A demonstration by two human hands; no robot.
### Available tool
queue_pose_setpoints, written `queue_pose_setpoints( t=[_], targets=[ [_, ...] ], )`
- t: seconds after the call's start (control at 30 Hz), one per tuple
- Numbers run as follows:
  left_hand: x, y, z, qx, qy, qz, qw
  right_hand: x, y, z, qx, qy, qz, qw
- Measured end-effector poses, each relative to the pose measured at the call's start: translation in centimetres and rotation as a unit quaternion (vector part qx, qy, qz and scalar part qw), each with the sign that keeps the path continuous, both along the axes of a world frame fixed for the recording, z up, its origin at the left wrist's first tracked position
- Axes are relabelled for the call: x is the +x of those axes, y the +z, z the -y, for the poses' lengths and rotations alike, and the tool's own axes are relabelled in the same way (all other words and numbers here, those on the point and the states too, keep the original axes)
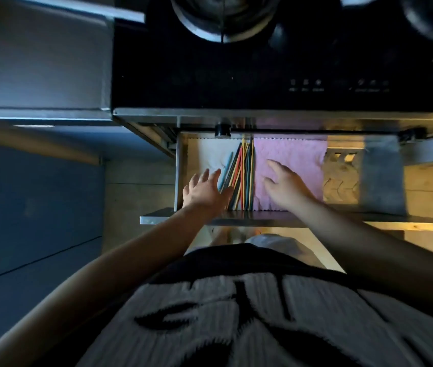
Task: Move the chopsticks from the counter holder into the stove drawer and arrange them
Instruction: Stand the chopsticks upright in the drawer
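Your chopsticks [239, 176] already lie in the open drawer [181, 165] at mid-frame, a coloured bundle running front to back between a white cloth [207, 157] and a pink cloth [289, 160]. So the move from the holder looks done; what is left is the arranging. The sticks are not yet parallel: the ones on the left fan outward toward the near end, and a blue one lies a little apart on the white cloth.

Your left hand [206, 190] is at the left edge of the bundle, fingers [204, 176] spread and holding nothing, thumb against the near ends. Your right hand [287, 185] lies flat on the pink cloth just right of the bundle, fingers apart, also empty. You are placed to press the sticks together from both sides.

Above the drawer is the black stove [236, 75], with a pan [220, 19] at the top of the frame and a knob [222, 130] at its front edge. The holder is not in view. Nothing blocks the sticks; the cloth edges beside them may bunch if pushed.
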State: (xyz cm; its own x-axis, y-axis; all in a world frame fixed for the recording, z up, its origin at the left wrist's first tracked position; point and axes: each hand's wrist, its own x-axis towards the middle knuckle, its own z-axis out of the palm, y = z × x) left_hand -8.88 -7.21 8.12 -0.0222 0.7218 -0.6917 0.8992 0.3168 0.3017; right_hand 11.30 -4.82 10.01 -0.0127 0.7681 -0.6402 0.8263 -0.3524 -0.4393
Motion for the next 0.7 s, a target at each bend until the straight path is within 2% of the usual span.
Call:
queue_pose_setpoints(
  t=[0.13, 0.37, 0.53, 0.7],
  targets=[
    [-1.2, 3.9, 0.9, 0.092, -0.036, -0.004, 0.995, -0.1, 4.2, 0.7, 0.097, 0.09, 0.019, 0.991],
    [-1.7, 9.7, 3.7, 0.263, -0.027, -0.016, 0.964, -0.1, 9.9, 1.1, 0.242, 0.249, 0.073, 0.935],
    [-0.9, 12.6, 7.2, 0.294, 0.025, -0.051, 0.954, -0.2, 12.3, 1.4, 0.301, 0.327, 0.045, 0.894],
    [-0.4, 14.7, 12.2, 0.32, 0.123, -0.097, 0.935, -1.3, 14.2, 2.5, 0.361, 0.407, -0.014, 0.839]
  ],
)
